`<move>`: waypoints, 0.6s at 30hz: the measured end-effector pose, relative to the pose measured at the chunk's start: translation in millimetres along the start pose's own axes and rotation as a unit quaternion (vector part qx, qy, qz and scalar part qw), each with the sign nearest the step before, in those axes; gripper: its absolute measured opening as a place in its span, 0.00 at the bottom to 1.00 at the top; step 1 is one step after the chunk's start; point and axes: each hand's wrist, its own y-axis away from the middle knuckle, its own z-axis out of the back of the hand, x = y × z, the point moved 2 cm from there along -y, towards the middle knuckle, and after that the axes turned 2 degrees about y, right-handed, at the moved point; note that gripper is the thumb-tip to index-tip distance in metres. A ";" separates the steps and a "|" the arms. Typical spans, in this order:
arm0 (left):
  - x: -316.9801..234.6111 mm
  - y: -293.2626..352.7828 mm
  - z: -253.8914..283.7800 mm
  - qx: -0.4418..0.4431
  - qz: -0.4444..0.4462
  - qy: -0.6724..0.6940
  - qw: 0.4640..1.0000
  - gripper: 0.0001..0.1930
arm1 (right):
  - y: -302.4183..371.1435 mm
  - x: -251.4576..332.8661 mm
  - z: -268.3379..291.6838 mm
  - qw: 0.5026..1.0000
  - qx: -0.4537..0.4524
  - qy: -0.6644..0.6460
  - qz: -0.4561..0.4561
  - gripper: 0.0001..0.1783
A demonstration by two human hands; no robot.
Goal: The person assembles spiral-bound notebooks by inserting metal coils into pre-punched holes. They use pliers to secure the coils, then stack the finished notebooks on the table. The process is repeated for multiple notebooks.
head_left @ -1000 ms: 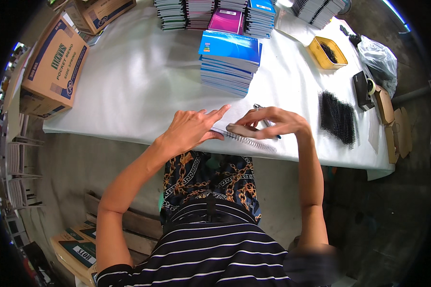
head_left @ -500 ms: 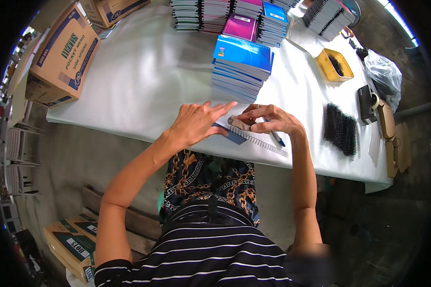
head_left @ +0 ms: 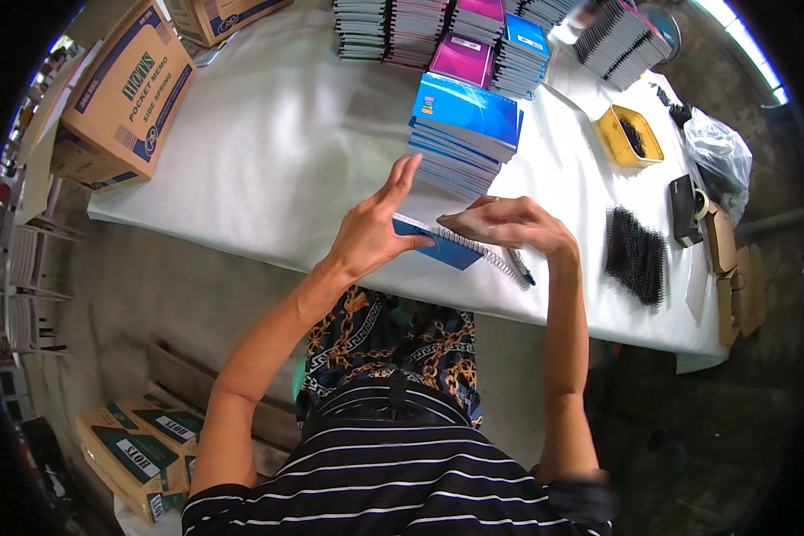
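A small blue notebook (head_left: 445,252) lies near the table's front edge. A wire coil (head_left: 491,250) runs along its far edge and sticks out past its right end. My left hand (head_left: 371,230) holds the notebook's left part, thumb pressed on the blue cover and fingers stretched toward the far side. Just above the coil is my right hand (head_left: 514,221), smeared by motion; whether it grips anything I cannot tell. Beside the coil's free end lies a blue-tipped pen-like tool (head_left: 524,268). Beyond my hands stands a pile of blue notebooks (head_left: 464,121).
A heap of black coils (head_left: 636,259) lies to the right, near a black tape dispenser (head_left: 685,210). Further back are a yellow tub (head_left: 630,138) and a clear plastic bag (head_left: 719,156). Notebook stacks (head_left: 417,27) stand at the back; a cardboard box (head_left: 129,94) is on the left.
My right hand has lifted slightly off the coil and its fingers have straightened. The left fingers now point further away from me, and more of the blue cover shows.
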 end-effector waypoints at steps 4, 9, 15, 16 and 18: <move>16.4 7.6 -15.9 -0.045 0.054 0.175 0.982 0.58 | 3.0 -9.2 3.9 0.996 0.015 -0.048 0.071 0.29; 17.9 14.2 -24.8 -0.029 0.088 0.241 0.966 0.50 | 2.8 -17.2 5.1 0.999 -0.001 -0.007 0.052 0.32; 21.8 17.9 -29.1 -0.033 0.056 0.278 0.958 0.45 | -4.0 -5.2 -8.3 0.967 0.004 -0.196 0.163 0.32; 23.2 18.0 -31.4 -0.037 0.052 0.283 0.957 0.45 | -5.5 -5.6 -8.0 0.994 -0.003 -0.088 0.070 0.32; 22.3 20.3 -27.5 -0.025 0.065 0.291 0.954 0.45 | -11.4 13.2 -11.2 0.987 -0.016 0.121 -0.109 0.32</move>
